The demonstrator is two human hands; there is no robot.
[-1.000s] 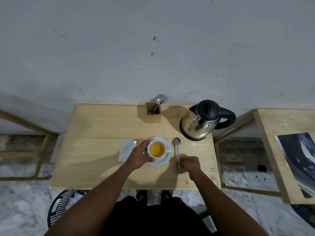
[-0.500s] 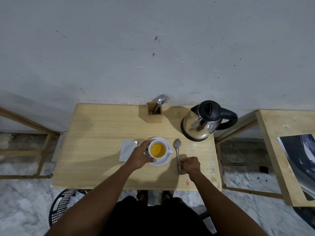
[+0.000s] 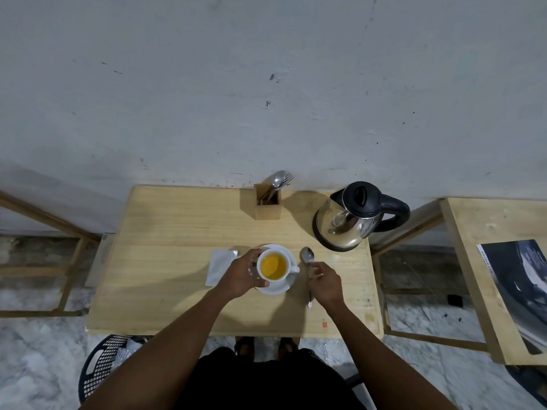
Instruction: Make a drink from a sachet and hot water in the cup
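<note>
The white ceramic cup (image 3: 273,266), filled with yellow-orange drink, sat on its white saucer (image 3: 279,287) near the front of the pale wooden surface (image 3: 165,232), and the left hand (image 3: 241,276) was wrapped around the cup's left side. The right hand (image 3: 325,284) lay over the handle of the metal spoon (image 3: 307,257) just right of the saucer, fingers curled on it. A white sachet (image 3: 220,266) lay left of the cup, and a steel kettle with a black lid (image 3: 352,217) stood behind to the right.

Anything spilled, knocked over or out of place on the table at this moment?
Nothing stands out. The cup sits upright on its saucer with yellow liquid inside and no spill visible on the table. The spoon lies flat beside it, and the kettle stands upright.
</note>
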